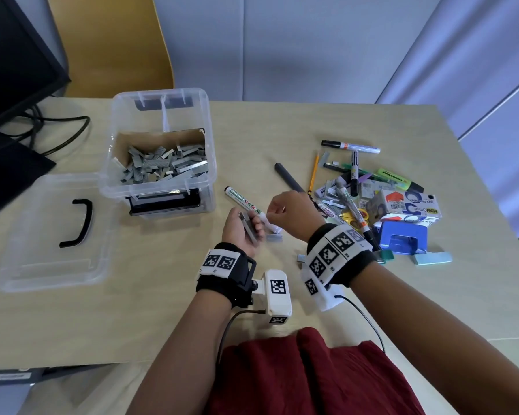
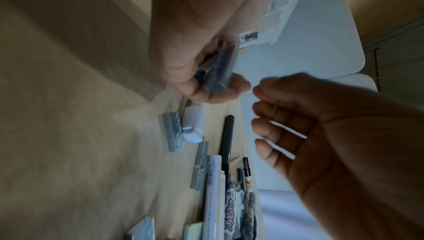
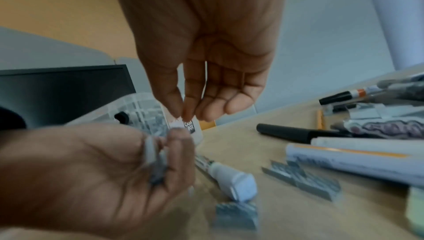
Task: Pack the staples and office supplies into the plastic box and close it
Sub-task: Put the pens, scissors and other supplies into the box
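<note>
With the left hand curled round a loose stack of staple strips and the right hand's fingers pinched together just above, strips may slip onto the table before reaching the open plastic box at far left.

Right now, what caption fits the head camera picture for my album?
Left hand holds staple strips while right hand reaches in, beside an open plastic box of staples.

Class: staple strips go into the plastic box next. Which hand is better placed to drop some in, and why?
Left. The left hand already holds staple strips and is nearer the open plastic box; the right hand holds none.
</note>
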Tool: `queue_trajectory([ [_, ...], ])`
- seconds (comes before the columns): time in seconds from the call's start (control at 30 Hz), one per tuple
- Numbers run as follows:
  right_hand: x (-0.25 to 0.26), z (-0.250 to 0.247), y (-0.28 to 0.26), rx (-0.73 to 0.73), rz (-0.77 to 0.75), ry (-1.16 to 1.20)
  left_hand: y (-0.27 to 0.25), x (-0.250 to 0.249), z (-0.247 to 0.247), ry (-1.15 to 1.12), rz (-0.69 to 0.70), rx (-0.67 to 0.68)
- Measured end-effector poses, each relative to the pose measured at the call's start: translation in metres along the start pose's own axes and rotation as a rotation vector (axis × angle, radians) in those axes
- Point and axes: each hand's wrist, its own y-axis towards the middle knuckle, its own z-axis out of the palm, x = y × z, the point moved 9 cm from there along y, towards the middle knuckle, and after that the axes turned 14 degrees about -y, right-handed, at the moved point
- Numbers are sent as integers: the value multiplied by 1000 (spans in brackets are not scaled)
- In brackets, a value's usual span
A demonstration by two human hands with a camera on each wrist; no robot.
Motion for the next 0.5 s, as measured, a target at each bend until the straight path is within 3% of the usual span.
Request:
queue_trajectory([
  [0.13, -10, 37, -7, 178, -87, -243, 3, -12, -9, 18, -14, -11],
  [0.27, -15, 47, -10, 165, -112, -360, 4, -13, -13, -70, 11, -9],
  [0.4, -24, 41, -5, 120, -15, -246, 4, -14, -10, -148, 16, 53],
  [0.5, -22, 17, -1, -39, 58, -29, 5, -12, -9, -180, 15, 73],
])
